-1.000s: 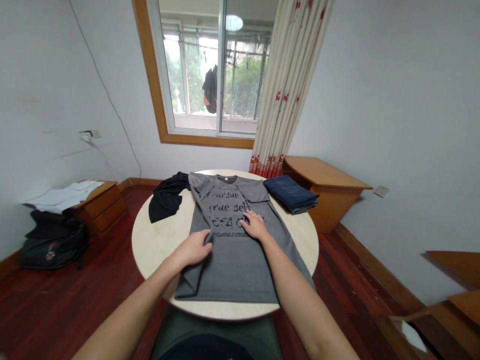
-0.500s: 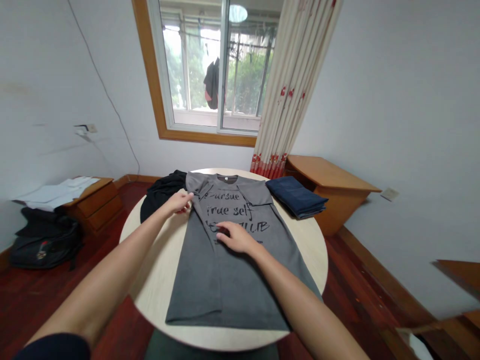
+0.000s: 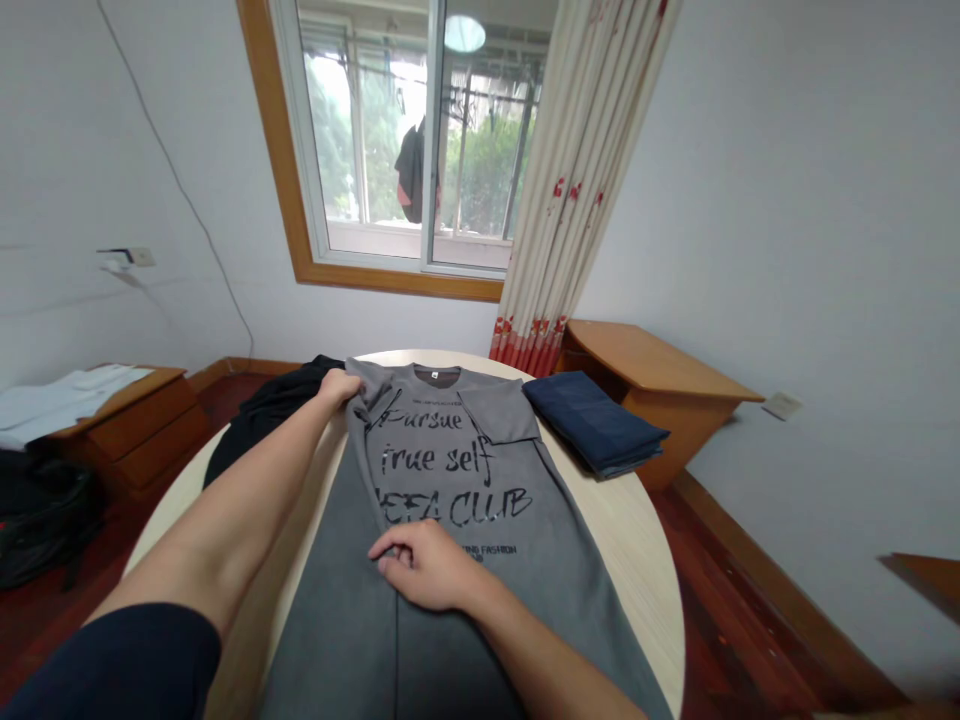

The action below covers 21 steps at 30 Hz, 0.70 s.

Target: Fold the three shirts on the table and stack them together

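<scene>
A grey T-shirt [image 3: 480,600] with black lettering lies front side up on the round table [image 3: 652,560], its collar toward the window. Its left side is folded inward along a lengthwise crease. At the upper left, my left hand [image 3: 341,386] is closed on the shirt's sleeve and shoulder edge; its fingertips are partly hidden. Below the lettering, my right hand [image 3: 426,565] pinches the cloth at the crease between thumb and forefinger.
Dark blue folded clothes [image 3: 592,420] rest at the table's right edge. A heap of black clothing [image 3: 259,405] lies on the left, beside my left forearm. Beyond the table are a wooden desk [image 3: 660,365], a curtain [image 3: 559,200] and a low cabinet with papers [image 3: 67,395].
My view has moved closer to the table. My right hand has moved down and left on the shirt, from the lettering to the crease. My left hand has shifted slightly toward the shoulder.
</scene>
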Available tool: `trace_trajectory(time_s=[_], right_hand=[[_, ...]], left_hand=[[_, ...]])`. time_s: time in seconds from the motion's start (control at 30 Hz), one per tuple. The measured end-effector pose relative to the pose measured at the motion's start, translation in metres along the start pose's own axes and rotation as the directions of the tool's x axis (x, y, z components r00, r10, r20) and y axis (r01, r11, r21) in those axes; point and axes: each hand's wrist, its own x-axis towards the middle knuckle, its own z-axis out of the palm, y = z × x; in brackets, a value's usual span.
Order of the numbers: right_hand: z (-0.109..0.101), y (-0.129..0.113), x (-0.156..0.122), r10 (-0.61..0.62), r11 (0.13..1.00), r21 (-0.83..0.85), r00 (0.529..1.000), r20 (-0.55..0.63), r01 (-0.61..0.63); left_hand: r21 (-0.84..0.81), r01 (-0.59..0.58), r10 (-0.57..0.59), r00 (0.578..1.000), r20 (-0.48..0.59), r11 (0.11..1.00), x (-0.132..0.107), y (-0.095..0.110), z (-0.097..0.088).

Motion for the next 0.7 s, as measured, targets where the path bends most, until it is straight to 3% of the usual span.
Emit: trace_trajectory(time_s=[0.13,0.27,0.53,0.7], right_hand=[[-0.002,0.001,0.0,0.03,0.988,0.148,0.999,0.042,-0.036],[0.0,0.0,-0.001,0.142,0.925,0.33,0.977,0.158,-0.188],[0.002,-0.004,0.0,0.267,0.815,0.426,0.908,0.324,-0.392],[0.003,-0.008,0.003,0.357,0.766,0.418,0.864,0.354,-0.488]], left_hand=[[0.048,-0.172,0.172,0.985,0.004,0.984,0.013,0.036,0.022],[0.1,-0.352,0.342,0.934,0.104,0.931,0.014,0.054,0.052],[0.296,-0.474,0.4,0.874,0.277,0.83,0.018,0.027,0.084],[0.382,-0.446,0.35,0.888,0.297,0.809,0.037,0.025,0.102]])
